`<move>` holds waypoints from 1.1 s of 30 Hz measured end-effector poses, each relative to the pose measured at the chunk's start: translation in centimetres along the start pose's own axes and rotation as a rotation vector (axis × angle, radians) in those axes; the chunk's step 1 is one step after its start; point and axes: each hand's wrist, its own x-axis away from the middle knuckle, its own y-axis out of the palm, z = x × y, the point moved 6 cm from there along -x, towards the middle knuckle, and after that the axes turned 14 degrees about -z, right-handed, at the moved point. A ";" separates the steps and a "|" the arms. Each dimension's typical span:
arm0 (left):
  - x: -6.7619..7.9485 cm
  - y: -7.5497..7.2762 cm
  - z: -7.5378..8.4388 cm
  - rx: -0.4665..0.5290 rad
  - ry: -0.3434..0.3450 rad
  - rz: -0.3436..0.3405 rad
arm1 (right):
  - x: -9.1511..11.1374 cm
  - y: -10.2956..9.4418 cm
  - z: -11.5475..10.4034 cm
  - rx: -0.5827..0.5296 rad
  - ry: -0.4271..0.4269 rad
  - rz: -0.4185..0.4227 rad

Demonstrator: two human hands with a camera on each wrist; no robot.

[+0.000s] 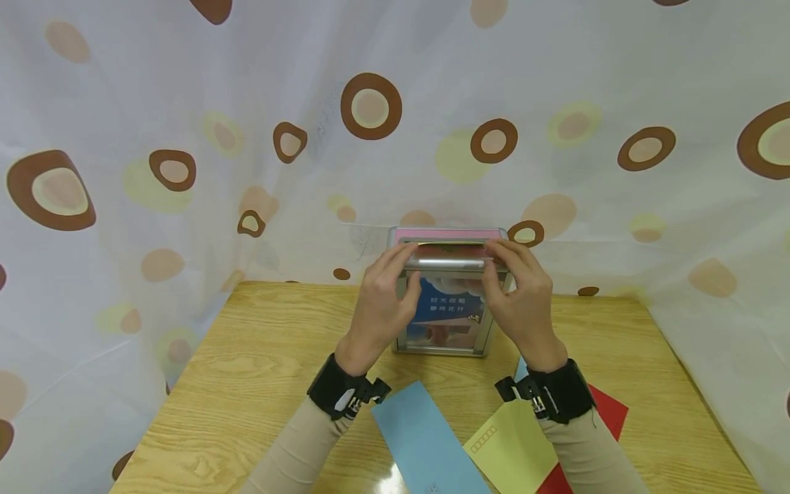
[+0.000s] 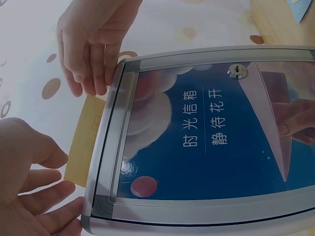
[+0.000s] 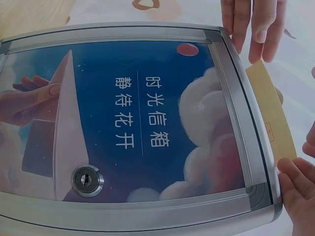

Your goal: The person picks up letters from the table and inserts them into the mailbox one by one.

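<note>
A silver-framed letter box (image 1: 446, 309) with a blue picture front and a keyhole lock (image 2: 237, 71) stands upright at the back of the table. From its top edge sticks a tan envelope (image 2: 82, 142), partly hidden inside the box. My left hand (image 1: 385, 295) is at the box's upper left corner, its fingertips touching the envelope's near end in the left wrist view. On the other side, my right hand (image 1: 524, 298) has its fingertips on the envelope's opposite corner, thumb apart from it in the right wrist view. Neither hand's fingers curl round the envelope.
On the wooden table (image 1: 278, 357) in front of the box lie a blue envelope (image 1: 426, 439), a yellow envelope (image 1: 515, 446) and a red envelope (image 1: 609, 410), overlapping under the right forearm. A patterned white curtain (image 1: 247, 103) hangs behind the box and along both sides.
</note>
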 end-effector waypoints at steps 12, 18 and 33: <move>0.0 0.1 0.0 -0.026 0.006 -0.010 | 0.2 0.3 0.2 0.036 0.016 -0.066; -0.3 0.2 0.1 -0.115 -0.009 -0.024 | 0.1 0.4 0.2 0.026 0.046 -0.088; -0.9 0.6 0.0 -0.243 -0.027 -0.026 | -0.3 0.9 0.5 0.044 0.099 -0.141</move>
